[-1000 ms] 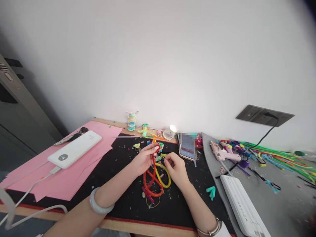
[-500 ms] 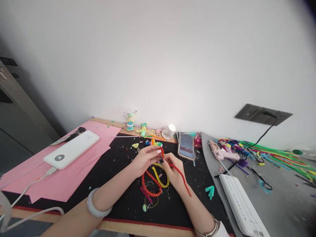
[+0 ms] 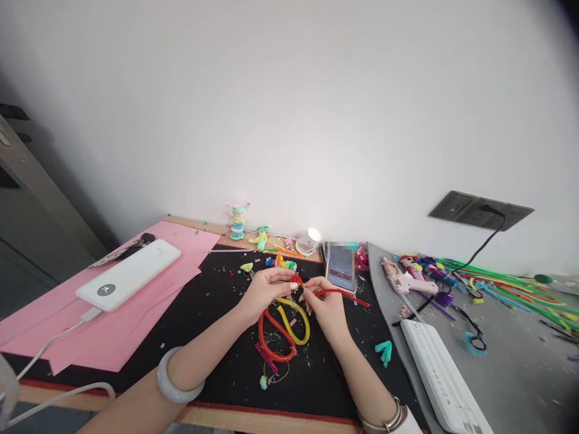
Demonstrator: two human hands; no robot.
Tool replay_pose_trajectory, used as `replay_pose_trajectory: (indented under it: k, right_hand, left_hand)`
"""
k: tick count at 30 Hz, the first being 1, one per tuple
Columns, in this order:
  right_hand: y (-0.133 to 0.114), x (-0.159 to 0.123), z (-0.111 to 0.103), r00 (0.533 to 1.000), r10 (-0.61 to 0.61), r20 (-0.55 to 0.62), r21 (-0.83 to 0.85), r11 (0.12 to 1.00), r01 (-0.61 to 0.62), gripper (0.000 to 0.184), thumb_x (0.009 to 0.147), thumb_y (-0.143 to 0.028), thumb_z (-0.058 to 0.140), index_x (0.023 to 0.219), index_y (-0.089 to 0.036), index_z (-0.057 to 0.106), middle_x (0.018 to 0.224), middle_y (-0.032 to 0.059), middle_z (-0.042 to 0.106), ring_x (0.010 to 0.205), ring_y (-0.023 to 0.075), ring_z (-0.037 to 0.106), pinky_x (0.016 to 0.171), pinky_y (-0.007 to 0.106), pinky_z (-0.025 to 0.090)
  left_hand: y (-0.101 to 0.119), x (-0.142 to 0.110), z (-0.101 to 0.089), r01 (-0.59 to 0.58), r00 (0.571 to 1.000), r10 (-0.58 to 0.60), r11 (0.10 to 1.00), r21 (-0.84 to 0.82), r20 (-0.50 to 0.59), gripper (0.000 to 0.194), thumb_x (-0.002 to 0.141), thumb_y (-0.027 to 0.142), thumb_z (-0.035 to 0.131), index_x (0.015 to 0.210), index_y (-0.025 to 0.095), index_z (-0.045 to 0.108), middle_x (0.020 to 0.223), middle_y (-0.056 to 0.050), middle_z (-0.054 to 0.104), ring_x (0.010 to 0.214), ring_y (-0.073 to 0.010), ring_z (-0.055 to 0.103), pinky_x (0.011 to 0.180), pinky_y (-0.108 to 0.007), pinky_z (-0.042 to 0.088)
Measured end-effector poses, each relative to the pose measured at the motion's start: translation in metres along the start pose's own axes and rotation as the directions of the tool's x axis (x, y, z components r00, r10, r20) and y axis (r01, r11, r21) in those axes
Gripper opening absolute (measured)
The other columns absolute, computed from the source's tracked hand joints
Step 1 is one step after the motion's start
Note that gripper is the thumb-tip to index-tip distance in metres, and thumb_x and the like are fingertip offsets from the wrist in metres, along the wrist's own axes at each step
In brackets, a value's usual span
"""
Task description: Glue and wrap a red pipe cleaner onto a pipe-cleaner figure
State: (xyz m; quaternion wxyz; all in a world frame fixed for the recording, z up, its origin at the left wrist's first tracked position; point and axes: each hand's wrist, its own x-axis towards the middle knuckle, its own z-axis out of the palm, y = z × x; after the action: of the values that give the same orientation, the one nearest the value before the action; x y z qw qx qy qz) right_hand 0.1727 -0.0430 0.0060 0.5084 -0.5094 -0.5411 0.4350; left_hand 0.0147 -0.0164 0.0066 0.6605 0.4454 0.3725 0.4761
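Observation:
My left hand [image 3: 265, 291] and my right hand [image 3: 326, 306] meet over the black mat [image 3: 217, 337], both pinching a red pipe cleaner [image 3: 344, 293] around a small dark piece between the fingertips. The free end of the red pipe cleaner sticks out to the right, past my right hand toward the phone. Below the hands lie a red loop [image 3: 270, 343] and a yellow loop [image 3: 296, 322] of pipe cleaner on the mat.
A white power bank [image 3: 129, 275] lies on pink paper [image 3: 67, 325] at left. A phone [image 3: 341, 266], a pink glue gun [image 3: 404, 279], a white keyboard [image 3: 441, 377] and a heap of coloured pipe cleaners [image 3: 506, 283] are to the right. Small craft pieces [image 3: 237, 222] line the wall.
The red pipe cleaner's free end has swung from hanging down beside my right wrist up to pointing right. Both hands have drawn closer together at the same spot.

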Motion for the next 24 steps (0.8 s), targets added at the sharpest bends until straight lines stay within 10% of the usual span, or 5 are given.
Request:
replay_pose_trajectory:
  k: [7,15,24]
  right_hand:
    - [0.004,0.004,-0.006,0.994,-0.049,-0.098,-0.019,0.999,0.047,0.018,0.072,-0.034,0.065,0.076,-0.018,0.058,0.060,-0.0028,0.056,0.043,0.0093,0.046,0.041,0.022,0.037]
    - [0.011,0.007,-0.009,0.996,-0.057,-0.074,-0.034,0.998,0.055,0.019,0.070,-0.033,0.067,0.075,-0.016,0.063,0.065,0.0015,0.061,0.045,0.0102,0.047,0.043,0.024,0.039]
    - [0.004,0.004,-0.010,1.000,-0.023,-0.014,0.074,0.997,0.024,0.019,0.070,-0.033,0.068,0.079,-0.017,0.064,0.062,-0.0020,0.058,0.047,0.0092,0.046,0.045,0.023,0.040]
  left_hand:
    - [-0.001,0.001,-0.001,-0.070,0.997,0.063,0.984,0.161,0.044,0.049,0.059,0.020,0.078,0.106,0.018,0.063,0.117,-0.013,0.061,0.083,-0.0208,0.066,0.071,-0.032,0.053]
    - [0.000,0.001,-0.002,-0.219,0.976,0.203,0.931,0.293,0.082,0.025,0.070,0.021,0.068,0.094,0.017,0.069,0.093,-0.009,0.070,0.081,-0.0209,0.065,0.073,-0.031,0.051]
    - [-0.005,0.004,-0.003,-0.105,0.991,0.096,0.990,0.092,0.094,0.030,0.065,0.024,0.074,0.092,0.014,0.067,0.082,-0.008,0.070,0.070,-0.0173,0.064,0.068,-0.031,0.052]
